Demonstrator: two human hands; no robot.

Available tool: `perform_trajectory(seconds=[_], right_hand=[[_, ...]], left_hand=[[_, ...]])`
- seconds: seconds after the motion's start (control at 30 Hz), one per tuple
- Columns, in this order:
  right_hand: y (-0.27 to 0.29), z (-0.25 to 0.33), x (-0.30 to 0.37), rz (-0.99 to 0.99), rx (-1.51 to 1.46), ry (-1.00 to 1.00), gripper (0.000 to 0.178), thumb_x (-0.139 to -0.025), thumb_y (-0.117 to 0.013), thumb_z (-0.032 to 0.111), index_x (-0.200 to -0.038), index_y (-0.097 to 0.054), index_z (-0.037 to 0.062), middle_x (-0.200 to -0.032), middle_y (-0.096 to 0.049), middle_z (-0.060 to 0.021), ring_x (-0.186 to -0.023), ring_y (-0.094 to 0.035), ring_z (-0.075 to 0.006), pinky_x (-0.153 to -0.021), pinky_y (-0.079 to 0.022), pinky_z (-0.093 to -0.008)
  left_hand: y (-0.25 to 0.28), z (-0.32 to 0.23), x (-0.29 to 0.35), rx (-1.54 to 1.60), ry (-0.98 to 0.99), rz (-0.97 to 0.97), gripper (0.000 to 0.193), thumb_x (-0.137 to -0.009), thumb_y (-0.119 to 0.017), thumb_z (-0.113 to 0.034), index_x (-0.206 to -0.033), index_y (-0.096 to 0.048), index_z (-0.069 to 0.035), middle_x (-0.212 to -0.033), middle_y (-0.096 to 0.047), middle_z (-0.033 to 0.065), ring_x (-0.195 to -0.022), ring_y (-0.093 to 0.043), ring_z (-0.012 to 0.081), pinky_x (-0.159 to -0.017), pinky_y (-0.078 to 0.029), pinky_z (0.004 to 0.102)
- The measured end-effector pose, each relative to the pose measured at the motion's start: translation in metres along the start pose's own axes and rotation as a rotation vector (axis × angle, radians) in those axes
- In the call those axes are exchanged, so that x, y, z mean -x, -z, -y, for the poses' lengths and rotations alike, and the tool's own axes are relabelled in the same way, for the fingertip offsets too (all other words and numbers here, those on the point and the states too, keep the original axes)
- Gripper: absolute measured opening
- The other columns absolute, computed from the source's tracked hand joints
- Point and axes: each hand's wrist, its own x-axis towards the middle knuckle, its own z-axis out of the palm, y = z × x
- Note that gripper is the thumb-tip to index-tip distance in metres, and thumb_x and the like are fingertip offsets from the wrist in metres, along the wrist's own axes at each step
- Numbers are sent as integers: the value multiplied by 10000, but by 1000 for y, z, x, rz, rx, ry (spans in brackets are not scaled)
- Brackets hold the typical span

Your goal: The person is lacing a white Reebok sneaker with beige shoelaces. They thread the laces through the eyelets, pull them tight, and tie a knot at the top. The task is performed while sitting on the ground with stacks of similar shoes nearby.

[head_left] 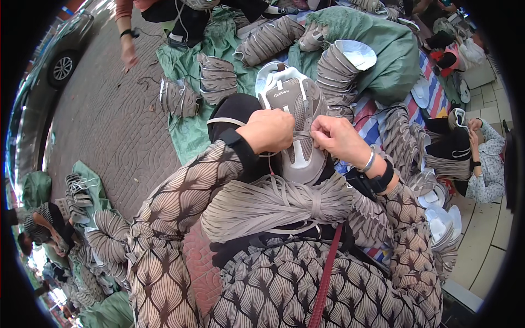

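A taupe and white shoe upper (301,150) lies over my knees, toe toward me. My left hand (268,131) is closed at the left edge of its lacing, the fingertips partly hidden, with a thin strand of lace below it. On the right edge, my right hand (340,139) pinches a grey shoelace at the eyelets, thumb and forefinger together. Between the two hands the lace crosses the shoe's tongue. A thick bundle of grey shoelaces (273,205), tied near its right end, rests across my lap.
Stacks of nested shoe uppers (339,74) lie on green sacking (186,128) and striped sheeting ahead. A full green sack (377,49) bulges behind them. More uppers (402,134) pile up at my right. Other people sit nearby, one (484,158) at the right. A parked car (54,60) stands far left.
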Motion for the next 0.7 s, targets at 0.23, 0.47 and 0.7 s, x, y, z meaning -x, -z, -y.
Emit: perform_trajectory(seconds=[0.23, 0.47, 0.7], right_hand=[[8, 4, -5, -59, 296, 262, 204, -828, -676, 127, -999, -601, 43, -1020, -625, -129, -864, -640, -315, -769, -513, -390], [40, 22, -34, 37, 801, 634, 455, -693, -804, 233, -1082, -596, 120, -1189, -495, -60, -1226, -451, -281, -1045, -356, -443], [55, 36, -46, 400, 881, 616, 438, -632, -834, 294, -954, -617, 91, -1007, -580, -52, -1149, -515, -257, -1070, -313, -435]], left_hand=[[-2, 15, 3, 369, 83, -58, 243, -769, -639, -158, -908, -734, 17, -914, -707, 233, -905, -698, 362, -807, -545, 407], [-33, 15, 2, 797, 242, -431, 223, -830, -634, -199, -843, -721, 5, -802, -697, 205, -820, -694, 343, -781, -530, 425], [-28, 12, 12, 630, 31, -797, 99, -905, -617, -116, -872, -647, -27, -939, -626, 100, -800, -612, 196, -696, -479, 354]])
